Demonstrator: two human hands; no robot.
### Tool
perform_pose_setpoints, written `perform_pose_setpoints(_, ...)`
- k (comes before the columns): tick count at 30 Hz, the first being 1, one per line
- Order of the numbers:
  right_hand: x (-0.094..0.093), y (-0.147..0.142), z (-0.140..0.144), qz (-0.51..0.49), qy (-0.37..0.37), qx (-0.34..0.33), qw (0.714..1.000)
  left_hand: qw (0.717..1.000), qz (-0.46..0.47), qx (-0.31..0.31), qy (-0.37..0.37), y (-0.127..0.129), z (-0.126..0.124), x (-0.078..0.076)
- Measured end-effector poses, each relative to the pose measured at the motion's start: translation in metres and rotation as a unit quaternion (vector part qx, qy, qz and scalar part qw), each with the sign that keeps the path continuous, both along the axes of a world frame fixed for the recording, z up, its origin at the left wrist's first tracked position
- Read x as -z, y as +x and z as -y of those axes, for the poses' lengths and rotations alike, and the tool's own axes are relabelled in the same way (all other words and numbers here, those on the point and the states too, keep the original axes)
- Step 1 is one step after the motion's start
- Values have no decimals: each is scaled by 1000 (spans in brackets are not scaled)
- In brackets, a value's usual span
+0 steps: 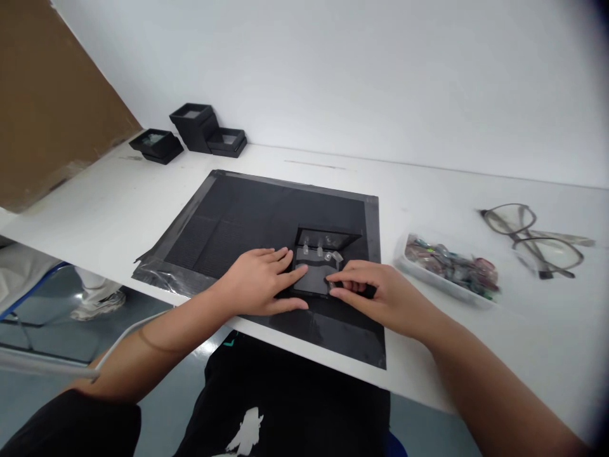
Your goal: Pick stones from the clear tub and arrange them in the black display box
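Observation:
A shallow black case (311, 279) lies on the black mat, its lid (328, 238) tilted up at the back. Several small clear pieces (320, 251) stand in a row along the back of its grey inside. My left hand (266, 282) rests flat at the case's left side, fingers spread, with the index fingertip over its edge. At the right front corner my right hand (371, 289) has thumb and index finger brought together in a pinch. Whatever lies between those fingertips is too small to make out.
To the right, a clear plastic tub (447, 266) holds several small wrapped pieces, with eyeglasses (533, 238) beyond it. Black boxes (193, 127) stand against the back wall, another box (157, 146) left of them. The black mat (247, 209) is taped to the white table (428, 197).

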State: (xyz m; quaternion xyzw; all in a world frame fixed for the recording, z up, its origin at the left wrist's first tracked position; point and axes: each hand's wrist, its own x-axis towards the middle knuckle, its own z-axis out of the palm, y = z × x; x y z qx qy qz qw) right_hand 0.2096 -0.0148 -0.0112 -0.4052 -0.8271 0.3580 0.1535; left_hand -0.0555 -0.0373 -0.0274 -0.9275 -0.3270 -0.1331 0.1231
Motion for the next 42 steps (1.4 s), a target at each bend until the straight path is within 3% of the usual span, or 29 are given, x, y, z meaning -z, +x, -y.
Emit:
perform_pose_setpoints(7,4,-2,3,23,180,44,982,987,87,121,55,13,11,-2)
perform_pose_setpoints(17,23,-18,7,75,325,63,941,977,93,190,-10,19,7,-1)
perform_pose_setpoints(22,23,-21,9,81,335,51,937,980,91,168,-60,17,6,-3)
perform_pose_setpoints(26,24,-20,8,81,338,61,936,953,206,167,-147,13,2,-5)
perform_pose_setpoints(28,24,-19,8,87,341,62,934,948,243,140,-149,11,0,-4)
perform_pose_setpoints(35,21,-16,11,133,362,36,922,986,115,-56,-108,14,3,3)
perform_pose_setpoints(42,25,-10,13,152,344,30,926,991,73,-75,-80,16,5,6)
